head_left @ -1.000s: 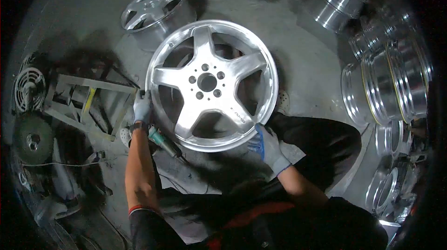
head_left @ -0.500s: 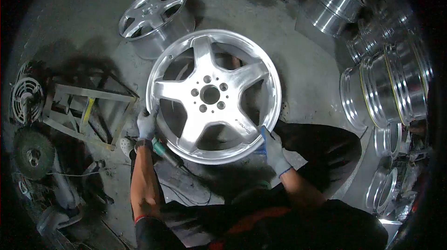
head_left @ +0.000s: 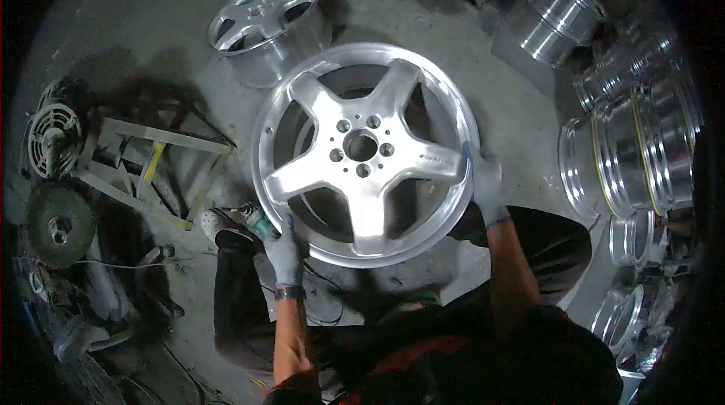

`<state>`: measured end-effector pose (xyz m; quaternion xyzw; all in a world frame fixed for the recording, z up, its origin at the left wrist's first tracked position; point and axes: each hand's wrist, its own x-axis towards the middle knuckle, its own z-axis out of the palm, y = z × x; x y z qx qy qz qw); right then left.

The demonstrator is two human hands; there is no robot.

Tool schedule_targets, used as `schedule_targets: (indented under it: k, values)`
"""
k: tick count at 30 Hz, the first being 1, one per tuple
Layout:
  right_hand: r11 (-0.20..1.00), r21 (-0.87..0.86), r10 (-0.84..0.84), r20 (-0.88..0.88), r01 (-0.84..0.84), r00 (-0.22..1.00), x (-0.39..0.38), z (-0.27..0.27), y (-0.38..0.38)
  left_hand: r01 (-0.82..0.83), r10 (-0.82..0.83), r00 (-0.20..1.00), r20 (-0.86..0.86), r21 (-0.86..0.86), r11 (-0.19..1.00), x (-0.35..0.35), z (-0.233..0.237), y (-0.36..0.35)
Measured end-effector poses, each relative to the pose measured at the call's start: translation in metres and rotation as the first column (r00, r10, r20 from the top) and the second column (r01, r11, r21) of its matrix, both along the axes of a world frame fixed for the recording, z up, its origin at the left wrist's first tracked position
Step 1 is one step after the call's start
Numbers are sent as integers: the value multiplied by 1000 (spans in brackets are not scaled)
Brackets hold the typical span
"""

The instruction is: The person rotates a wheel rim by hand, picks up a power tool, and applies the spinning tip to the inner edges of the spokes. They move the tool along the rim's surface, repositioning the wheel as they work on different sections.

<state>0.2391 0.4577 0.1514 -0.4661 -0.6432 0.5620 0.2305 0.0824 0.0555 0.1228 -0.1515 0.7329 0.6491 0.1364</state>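
Observation:
A silver five-spoke alloy wheel (head_left: 368,212) faces up in front of me, with a round centre bore, several bolt holes and dark lettering on its right spoke. My left hand (head_left: 285,255), in a grey-white glove, grips the rim at the lower left. On the right side of the rim, my right hand (head_left: 487,178) is closed around the edge, its blue-tipped thumb on top and the other fingers hidden. Partly behind my left hand lies a green power tool (head_left: 259,221), its cord running below the wheel.
Another five-spoke wheel (head_left: 260,24) rests on the floor behind. Several polished rims (head_left: 604,152) line the right side. At left stand a metal frame (head_left: 162,135), a round abrasive wheel (head_left: 60,225) and a motor with a vented cover (head_left: 54,137). My legs flank the work area.
The wheel has turned counterclockwise, bringing its lettering up the right side. My left hand has shifted down and right along the rim; my right hand has moved up. The view has shifted slightly.

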Motion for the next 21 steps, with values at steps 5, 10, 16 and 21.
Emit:
schedule_targets:
  k: [5, 10, 16, 21]
  values:
    - [1000, -2, 4, -161, -5, 987, -31, -14, 58, -29, 21, 998, 57, 143, 989, 52, -40, 18]
    - [994, -78, 81, -13, -82, 997, -39, -32, 96, -38, 0, 986, 167, 224, 974, 71, -18, 41]
    - [988, 51, 145, 68, -148, 987, -49, -27, 113, -22, -49, 971, 233, 291, 957, 87, 1, 63]
    - [979, 38, 201, 4, -201, 980, -59, -36, 128, -32, -71, 947, 312, 314, 949, 100, -18, 63]
